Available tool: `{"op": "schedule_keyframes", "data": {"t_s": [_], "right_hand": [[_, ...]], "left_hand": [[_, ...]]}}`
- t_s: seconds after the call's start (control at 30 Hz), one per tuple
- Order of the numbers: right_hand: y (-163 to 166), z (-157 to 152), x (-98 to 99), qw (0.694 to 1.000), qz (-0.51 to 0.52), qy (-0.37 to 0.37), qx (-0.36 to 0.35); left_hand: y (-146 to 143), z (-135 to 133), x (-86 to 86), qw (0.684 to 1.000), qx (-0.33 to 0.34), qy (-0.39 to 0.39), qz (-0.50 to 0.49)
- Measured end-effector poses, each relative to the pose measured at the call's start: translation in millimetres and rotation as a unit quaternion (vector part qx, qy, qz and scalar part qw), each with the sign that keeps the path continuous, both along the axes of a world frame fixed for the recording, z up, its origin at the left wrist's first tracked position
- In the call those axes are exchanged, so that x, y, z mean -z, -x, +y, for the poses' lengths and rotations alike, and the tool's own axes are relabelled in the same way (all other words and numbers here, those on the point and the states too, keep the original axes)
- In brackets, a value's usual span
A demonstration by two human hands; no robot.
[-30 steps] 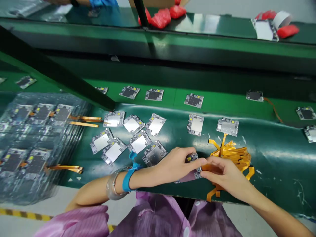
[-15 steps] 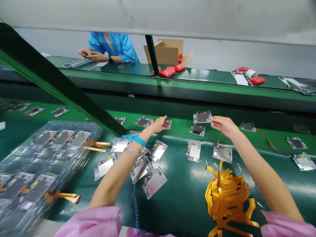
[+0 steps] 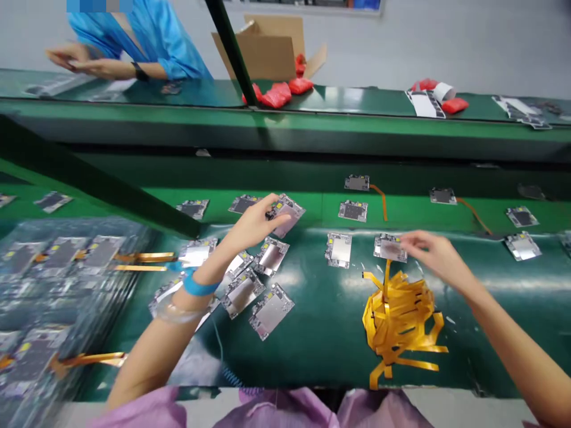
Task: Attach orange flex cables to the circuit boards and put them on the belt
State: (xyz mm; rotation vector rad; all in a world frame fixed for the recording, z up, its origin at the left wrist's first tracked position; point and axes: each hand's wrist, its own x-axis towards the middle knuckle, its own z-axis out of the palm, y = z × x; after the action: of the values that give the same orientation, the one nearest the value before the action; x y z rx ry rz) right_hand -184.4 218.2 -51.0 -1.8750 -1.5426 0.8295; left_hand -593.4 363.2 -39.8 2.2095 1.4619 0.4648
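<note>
A circuit board was pinched by the left hand over the far edge of the bench. The right hand was held at a second board, beyond orange flex cables; finger closure could not be determined.

No legible text, brands, numbers or signs. Any print on the circuit boards is too small to read; orange ribbon cables, cardboard box: nothing readable.
</note>
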Motion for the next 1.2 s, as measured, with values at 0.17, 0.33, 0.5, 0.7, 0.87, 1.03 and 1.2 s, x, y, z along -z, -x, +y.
{"op": "schedule_keyframes", "data": {"t_s": [0.17, 0.33, 0.5, 0.7, 0.87, 1.03, 1.2], "right_hand": [[52, -67, 16.5, 0.987, -0.089, 0.009, -0.132], [71, -48, 45.0, 0.986, -0.119, 0.002, -0.119], [72, -31, 46.3, 0.987, -0.089, 0.021, -0.135], [93, -43, 9.8, 0.985, 0.079, 0.026, -0.151], [128, -69, -17.6, 0.955, 0.274, 0.087, -0.077], [145, -80, -14.3, 0.983, 0.167, 0.075, -0.030], [144, -85, -7.0, 0.987, 0.151, 0.041, 0.022]], "left_hand": [[-20, -70, -19.9, 0.988, 0.036, 0.130, -0.080], [-38, -109, -25.1, 0.968, 0.114, 0.195, -0.107], [-41, -130, -24.3, 0.948, 0.128, 0.254, -0.145], [-47, -152, -17.0, 0.906, 0.108, 0.356, -0.203], [-56, -169, -12.3, 0.912, 0.083, 0.339, -0.216], [-64, -180, -16.7, 0.937, 0.050, 0.306, -0.163], [-66, -186, -17.3, 0.946, 0.045, 0.291, -0.136]]}}
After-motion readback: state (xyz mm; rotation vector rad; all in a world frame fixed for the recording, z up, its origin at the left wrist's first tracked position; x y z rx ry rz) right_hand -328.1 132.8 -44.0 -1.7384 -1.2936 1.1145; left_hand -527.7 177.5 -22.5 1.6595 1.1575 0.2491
